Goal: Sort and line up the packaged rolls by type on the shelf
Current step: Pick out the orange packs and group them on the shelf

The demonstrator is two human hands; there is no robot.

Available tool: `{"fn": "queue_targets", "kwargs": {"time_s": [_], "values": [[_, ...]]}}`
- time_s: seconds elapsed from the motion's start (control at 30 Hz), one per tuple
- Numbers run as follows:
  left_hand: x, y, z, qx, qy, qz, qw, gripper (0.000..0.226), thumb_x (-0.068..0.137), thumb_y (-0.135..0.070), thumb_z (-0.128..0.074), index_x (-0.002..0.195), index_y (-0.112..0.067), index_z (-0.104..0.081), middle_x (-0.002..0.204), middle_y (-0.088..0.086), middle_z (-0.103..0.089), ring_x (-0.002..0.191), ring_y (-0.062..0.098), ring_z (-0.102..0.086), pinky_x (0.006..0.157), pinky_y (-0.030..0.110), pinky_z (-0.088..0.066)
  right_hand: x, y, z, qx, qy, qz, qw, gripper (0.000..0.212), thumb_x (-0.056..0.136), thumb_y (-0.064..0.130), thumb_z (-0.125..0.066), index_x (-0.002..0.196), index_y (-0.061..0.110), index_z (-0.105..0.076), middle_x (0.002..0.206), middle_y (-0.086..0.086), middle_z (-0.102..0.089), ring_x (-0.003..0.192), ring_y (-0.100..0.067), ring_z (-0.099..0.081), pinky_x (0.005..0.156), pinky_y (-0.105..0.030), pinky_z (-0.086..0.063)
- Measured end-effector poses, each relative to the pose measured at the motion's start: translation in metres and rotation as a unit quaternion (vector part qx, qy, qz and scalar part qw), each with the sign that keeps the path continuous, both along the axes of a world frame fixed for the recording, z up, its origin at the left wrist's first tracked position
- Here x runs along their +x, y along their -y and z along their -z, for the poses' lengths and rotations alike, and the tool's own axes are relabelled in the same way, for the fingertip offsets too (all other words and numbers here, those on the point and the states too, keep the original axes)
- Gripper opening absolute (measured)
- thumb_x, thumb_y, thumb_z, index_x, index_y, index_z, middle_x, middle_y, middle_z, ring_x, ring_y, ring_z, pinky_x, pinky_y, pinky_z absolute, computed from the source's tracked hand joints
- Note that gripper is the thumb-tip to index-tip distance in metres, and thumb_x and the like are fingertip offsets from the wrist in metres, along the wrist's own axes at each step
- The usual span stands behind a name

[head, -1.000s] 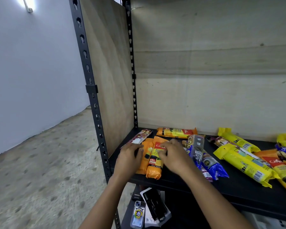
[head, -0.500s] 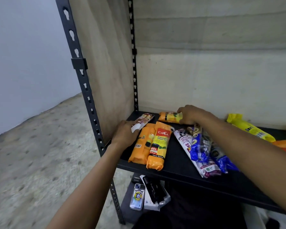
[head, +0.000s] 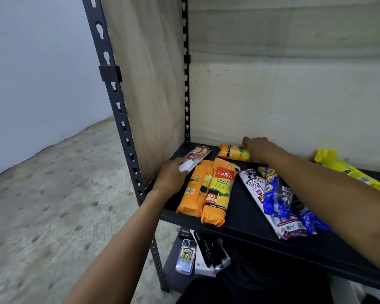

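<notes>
Black shelf (head: 246,218) (plywood walls (head: 149,84)): left grip (head: 170,177) clutches white pack (head: 195,155), right grip (head: 258,149) orange pack (head: 232,152).

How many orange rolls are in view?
3. Two orange rolls lie together by the left hand, which holds a white roll; the third orange roll lies at the back, held by the right hand. More may hide behind that arm.

Bkgd. & below: speckled concrete floor (head: 42,205) met a pale wall (head: 31,73); plywood side panel (head: 149,84) & back panel (head: 294,95) stood upright; phone (head: 185,257) w/ sticker case lay just beside a white box (head: 200,266) bearing a black device (head: 211,251).
</notes>
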State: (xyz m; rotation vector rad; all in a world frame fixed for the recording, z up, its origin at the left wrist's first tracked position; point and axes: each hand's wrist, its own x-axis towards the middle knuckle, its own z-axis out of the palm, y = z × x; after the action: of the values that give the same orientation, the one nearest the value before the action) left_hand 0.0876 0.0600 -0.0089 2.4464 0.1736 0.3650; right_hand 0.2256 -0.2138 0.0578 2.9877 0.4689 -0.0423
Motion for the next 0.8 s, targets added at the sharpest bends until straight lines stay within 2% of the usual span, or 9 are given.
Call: {"fn": "queue_targets", "kwargs": {"time_s": [0.07,0.2,0.3,0.4,0.6,0.8], "values": [[-0.003,0.0,0.001,-0.017,0.012,-0.001,1.0,0.042,0.095,-0.029,-0.061,0.136,-0.028,-0.053,0.132,0.005,-0.056,0.117,0.024,-0.055,0.097,0.043,-0.049,0.001,0.0,-0.001,0.005,0.013,-0.01,1.0,0.053,0.082,0.017,-0.071,0.129,0.014,-0.045,0.119,-0.014,-0.059,0.108,-0.031,-0.053,0.081,-0.041,-0.052],[-0.011,0.003,0.0,-0.033,0.053,-0.021,0.998,0.039,0.097,-0.028,-0.057,0.136,-0.026,-0.054,0.133,0.003,-0.059,0.119,0.023,-0.055,0.1,0.043,-0.047,0.0,-0.002,-0.01,0.034,0.031,-0.044,0.998,0.053,0.086,0.021,-0.069,0.136,0.017,-0.052,0.128,-0.011,-0.058,0.114,-0.031,-0.055,0.094,-0.037,-0.047],[-0.017,0.007,-0.007,-0.035,0.109,-0.029,0.993,0.037,0.098,-0.026,-0.055,0.135,-0.026,-0.056,0.131,0.002,-0.062,0.118,0.024,-0.055,0.099,0.045,-0.048,-0.007,-0.001,-0.016,0.087,0.04,-0.061,0.994,0.055,0.087,0.016,-0.065,0.14,0.024,-0.052,0.132,-0.008,-0.056,0.118,-0.031,-0.052,0.097,-0.042,-0.046],[-0.03,0.014,-0.016,-0.03,0.142,-0.031,0.989,0.037,0.098,-0.023,-0.053,0.135,-0.025,-0.056,0.128,0.001,-0.064,0.116,0.024,-0.057,0.097,0.044,-0.049,-0.017,0.001,-0.017,0.136,0.055,-0.096,0.984,0.05,0.087,0.01,-0.063,0.133,0.027,-0.058,0.131,-0.006,-0.058,0.115,-0.031,-0.053,0.096,-0.042,-0.045],[-0.071,0.025,-0.03,-0.02,0.181,-0.036,0.983,0.036,0.096,-0.025,-0.06,0.131,-0.015,-0.061,0.125,0.004,-0.067,0.11,0.022,-0.061,0.087,0.028,-0.047,-0.045,0.003,-0.023,0.262,0.061,-0.177,0.947,0.05,0.086,0.001,-0.068,0.131,0.023,-0.061,0.132,-0.004,-0.059,0.119,-0.024,-0.052,0.091,-0.027,-0.038],[-0.128,0.025,-0.023,-0.068,0.195,-0.069,0.976,0.032,0.093,-0.031,-0.065,0.124,-0.021,-0.067,0.118,-0.004,-0.07,0.104,0.013,-0.064,0.081,0.023,-0.048,-0.081,-0.018,-0.029,0.298,0.032,-0.209,0.931,0.05,0.088,-0.001,-0.062,0.13,0.026,-0.062,0.135,0.001,-0.054,0.121,-0.021,-0.049,0.094,-0.033,-0.044]]}}
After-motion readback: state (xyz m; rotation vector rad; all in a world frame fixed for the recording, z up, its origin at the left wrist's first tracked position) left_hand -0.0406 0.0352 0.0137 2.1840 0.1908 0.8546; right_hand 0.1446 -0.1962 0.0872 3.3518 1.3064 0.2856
